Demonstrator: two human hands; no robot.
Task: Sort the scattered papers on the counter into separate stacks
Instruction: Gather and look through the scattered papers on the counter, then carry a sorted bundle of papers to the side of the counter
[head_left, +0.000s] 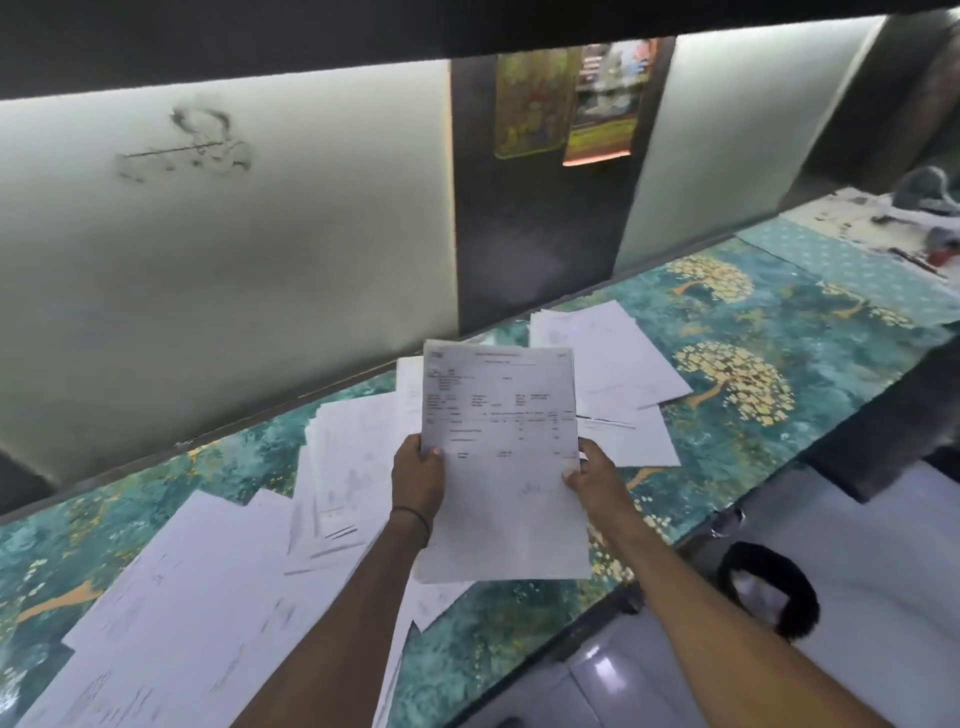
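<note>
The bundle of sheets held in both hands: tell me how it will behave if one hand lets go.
The bundle is thin paper, so it would probably droop. It looks like several loose sheets, edges offset at the top right, so they may fan or slide apart. The left hand and right hand hold opposite edges.

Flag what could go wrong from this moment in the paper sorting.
1. The held sheets are pinched only at their side edges by the left hand and right hand; a loose grip could let lower pages slide out.
2. The loose papers overlap heavily, so sheets may be missorted.
3. The low papers lie near the counter edge and might fall.
</note>
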